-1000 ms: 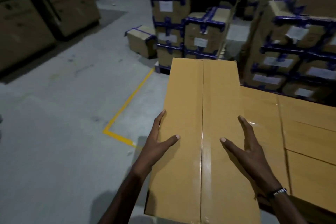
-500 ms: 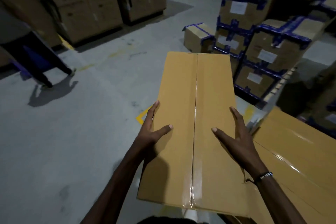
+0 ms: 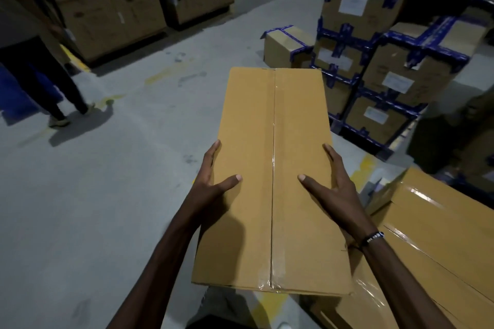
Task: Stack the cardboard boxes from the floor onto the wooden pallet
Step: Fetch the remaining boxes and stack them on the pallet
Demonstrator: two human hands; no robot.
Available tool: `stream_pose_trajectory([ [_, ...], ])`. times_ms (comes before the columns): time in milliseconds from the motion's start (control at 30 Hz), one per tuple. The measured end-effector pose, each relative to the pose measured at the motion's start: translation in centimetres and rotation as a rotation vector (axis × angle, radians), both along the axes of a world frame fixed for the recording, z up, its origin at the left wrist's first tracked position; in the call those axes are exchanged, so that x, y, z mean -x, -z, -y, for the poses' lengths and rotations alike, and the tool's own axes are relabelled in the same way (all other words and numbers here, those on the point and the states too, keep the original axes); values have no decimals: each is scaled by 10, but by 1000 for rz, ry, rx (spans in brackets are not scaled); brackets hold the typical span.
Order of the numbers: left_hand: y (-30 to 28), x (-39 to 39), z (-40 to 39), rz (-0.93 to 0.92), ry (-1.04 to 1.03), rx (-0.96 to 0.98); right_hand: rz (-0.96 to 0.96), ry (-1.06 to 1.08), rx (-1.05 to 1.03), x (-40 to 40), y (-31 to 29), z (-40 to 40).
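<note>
Head | left grip, right grip clasp box sides, thumbs on top

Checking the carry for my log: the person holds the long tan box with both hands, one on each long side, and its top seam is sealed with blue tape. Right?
Not quite. In the head view the left hand and right hand do hold the long tan box, but its seam tape is clear, not blue.
</note>
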State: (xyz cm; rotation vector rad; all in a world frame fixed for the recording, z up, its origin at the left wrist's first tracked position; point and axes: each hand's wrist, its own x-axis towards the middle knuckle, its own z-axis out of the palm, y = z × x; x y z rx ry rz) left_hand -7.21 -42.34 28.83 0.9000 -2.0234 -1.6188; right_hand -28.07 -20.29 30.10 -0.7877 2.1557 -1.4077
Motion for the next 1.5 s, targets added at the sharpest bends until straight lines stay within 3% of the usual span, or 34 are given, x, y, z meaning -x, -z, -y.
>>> stream_pose_trajectory([
  [367,-2,96,174,31,222,81,16,218,37,41,9,136],
  [633,-12,183,235,49,490,79,17,456,13,70,6,169],
  [900,-1,318,248,81,653,83,16,640,-4,146,18,167],
  [1167,-2,484,240,86,787,84,14,795,56,272,30,163],
  [1500,-14,659,192,75,966,25,31,983,65,394,15,121],
])
